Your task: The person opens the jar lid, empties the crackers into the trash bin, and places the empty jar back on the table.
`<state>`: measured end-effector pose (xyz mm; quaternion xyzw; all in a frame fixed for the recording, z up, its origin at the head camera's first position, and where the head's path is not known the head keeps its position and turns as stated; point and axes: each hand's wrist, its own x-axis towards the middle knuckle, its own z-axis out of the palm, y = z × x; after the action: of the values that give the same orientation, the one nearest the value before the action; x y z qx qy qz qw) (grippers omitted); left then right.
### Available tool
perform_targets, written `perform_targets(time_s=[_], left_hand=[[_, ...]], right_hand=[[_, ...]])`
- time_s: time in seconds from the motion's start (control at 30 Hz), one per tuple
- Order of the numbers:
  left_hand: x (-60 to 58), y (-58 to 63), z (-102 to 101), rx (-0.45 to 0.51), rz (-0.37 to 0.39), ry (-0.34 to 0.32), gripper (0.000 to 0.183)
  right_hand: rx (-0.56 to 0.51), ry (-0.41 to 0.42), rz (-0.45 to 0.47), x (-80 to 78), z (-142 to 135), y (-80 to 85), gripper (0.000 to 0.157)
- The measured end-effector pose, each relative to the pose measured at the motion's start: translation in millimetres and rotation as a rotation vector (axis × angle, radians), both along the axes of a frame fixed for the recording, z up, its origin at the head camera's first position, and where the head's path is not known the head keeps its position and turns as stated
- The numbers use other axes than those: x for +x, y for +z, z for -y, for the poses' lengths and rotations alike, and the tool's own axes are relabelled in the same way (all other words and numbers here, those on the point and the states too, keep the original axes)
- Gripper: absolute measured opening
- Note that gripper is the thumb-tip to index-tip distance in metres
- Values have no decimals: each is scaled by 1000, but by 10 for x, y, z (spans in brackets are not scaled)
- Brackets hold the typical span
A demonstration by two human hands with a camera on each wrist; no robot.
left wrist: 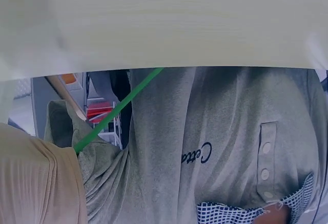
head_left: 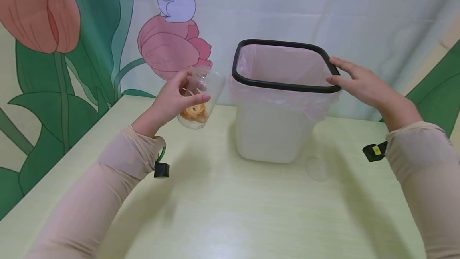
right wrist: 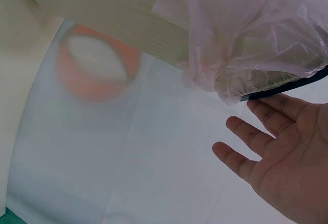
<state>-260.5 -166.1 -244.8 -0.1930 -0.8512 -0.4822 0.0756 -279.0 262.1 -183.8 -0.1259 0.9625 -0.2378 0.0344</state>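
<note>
The left hand (head_left: 170,98) grips a clear jar (head_left: 216,87) between curled fingers and thumb. The jar is tilted, base down and mouth inclined toward the waste bin (head_left: 269,131), and is held above the table (head_left: 233,215), left of the bin and apart from it. Yellow-brown contents (head_left: 194,112) lie at the jar's base. The right hand (head_left: 366,85) is spread, its fingertips touching the black rim (head_left: 284,86) at the right side. A pink liner (head_left: 284,61) lines the bin. A clear disc (head_left: 318,170) lies beside the bin's base, on the right.
</note>
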Motion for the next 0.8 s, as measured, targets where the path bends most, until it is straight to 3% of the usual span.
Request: perform_targets(time_s=[0.17, 0.43, 0.8], left_hand=[[-54, 150, -12, -37, -10, 44, 49], [-116, 377, -76, -71, -47, 29, 50], [-196, 675, -244, -207, -65, 73, 73]], right_hand=[[-6, 15, -5, -7, -7, -6, 71], [-15, 16, -2, -12, -15, -5, 70], [-16, 15, -10, -7, -5, 5, 72]])
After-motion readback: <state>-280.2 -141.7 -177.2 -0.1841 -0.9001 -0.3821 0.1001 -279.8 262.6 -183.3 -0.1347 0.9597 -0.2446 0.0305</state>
